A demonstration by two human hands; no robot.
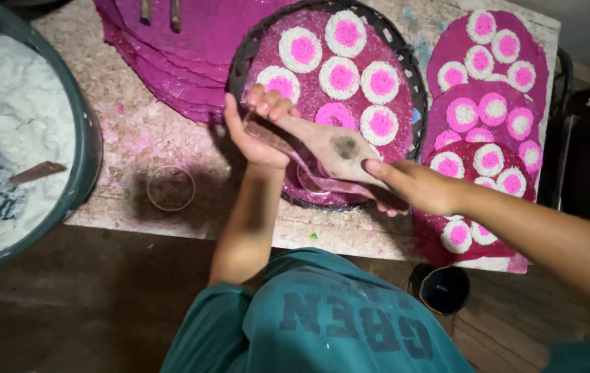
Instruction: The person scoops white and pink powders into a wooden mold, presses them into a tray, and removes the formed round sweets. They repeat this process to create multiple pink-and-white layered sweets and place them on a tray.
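My left hand (257,135) is closed around the narrow end of a flat wooden paddle (333,146) with a dark spot on it. At the paddle's wide end my right hand (416,186) grips it, thumb laid on top. The paddle lies tilted over the near edge of a round dark woven tray (240,59). The tray carries a magenta sheet (395,148) set with several white discs with pink centres (340,76). A small clear cup (312,183) sits under the paddle, mostly hidden.
A big green basin (89,148) of white powder with a stick in it stands at the left. Stacked magenta sheets (184,55) lie at the back, and more disc-covered sheets (492,114) at the right. A clear glass (170,188) and a dark cup (445,289) are nearby.
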